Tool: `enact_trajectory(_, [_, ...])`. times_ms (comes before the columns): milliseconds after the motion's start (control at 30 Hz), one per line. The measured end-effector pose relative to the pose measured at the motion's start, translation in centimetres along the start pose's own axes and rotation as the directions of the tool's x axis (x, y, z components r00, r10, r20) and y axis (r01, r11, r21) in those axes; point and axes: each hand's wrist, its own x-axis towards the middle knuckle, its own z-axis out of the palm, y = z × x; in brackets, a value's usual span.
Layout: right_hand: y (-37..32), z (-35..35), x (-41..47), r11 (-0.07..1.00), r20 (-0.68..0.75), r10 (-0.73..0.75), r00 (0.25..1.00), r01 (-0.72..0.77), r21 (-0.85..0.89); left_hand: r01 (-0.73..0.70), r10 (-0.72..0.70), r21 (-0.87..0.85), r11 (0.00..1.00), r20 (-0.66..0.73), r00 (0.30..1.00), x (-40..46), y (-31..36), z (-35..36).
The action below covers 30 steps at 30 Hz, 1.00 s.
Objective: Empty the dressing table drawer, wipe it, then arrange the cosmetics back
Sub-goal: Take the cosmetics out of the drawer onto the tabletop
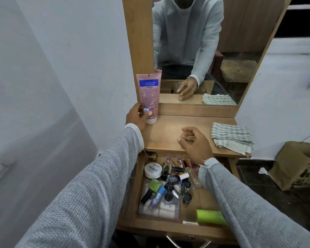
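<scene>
Tube (149, 97) upright at the table's (170, 133) back-left corner, left hand (139, 117) gripping it low; right hand (195, 142) hovers loosely curled, empty, above the open drawer (170, 222).

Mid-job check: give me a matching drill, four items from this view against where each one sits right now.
Items:
1. pink tube
2. checked cloth
3. white jar
4. green bottle

Places:
A. drawer, front right corner
B. tabletop, right side
C. held by the left hand, upright at the tabletop's back left
D. drawer, back left

Pairs: 1-C, 2-B, 3-D, 4-A
</scene>
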Motion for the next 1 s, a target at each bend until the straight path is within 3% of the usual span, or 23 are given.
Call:
enact_trajectory(300, [-0.2, 0.0, -0.8, 0.998, 0.019, -0.057, 0.998, 0.057, 0.003, 0.021, -0.020, -0.028, 0.999, 0.032, 0.999, 0.0, -1.0, -0.1])
enact_trajectory(533, [0.4, -1.9, -3.9, 0.947, -0.018, -0.270, 0.963, 0.262, -0.184, 0.063, -0.075, -0.110, 0.992, -0.113, 0.991, -2.5, -2.3, -0.3])
enact_trajectory(700, [1.9, -3.8, -6.0, 0.940, 0.061, -0.222, 0.973, 0.230, -0.252, 0.056, -0.060, -0.059, 0.997, -0.065, 0.996, -3.2, -2.7, -0.6])
enact_trajectory(900, [3.8, -5.4, -7.8, 0.907, 0.359, -0.072, 0.930, 0.212, -0.365, 0.067, -0.068, -0.046, 0.997, -0.025, 0.997, -3.8, -2.9, -0.4])
enact_trajectory(1000, [4.2, -5.6, -8.3, 0.912, 0.391, -0.030, 0.920, 0.185, -0.365, 0.082, -0.083, -0.061, 0.995, -0.016, 0.996, -3.3, -2.2, -0.7])
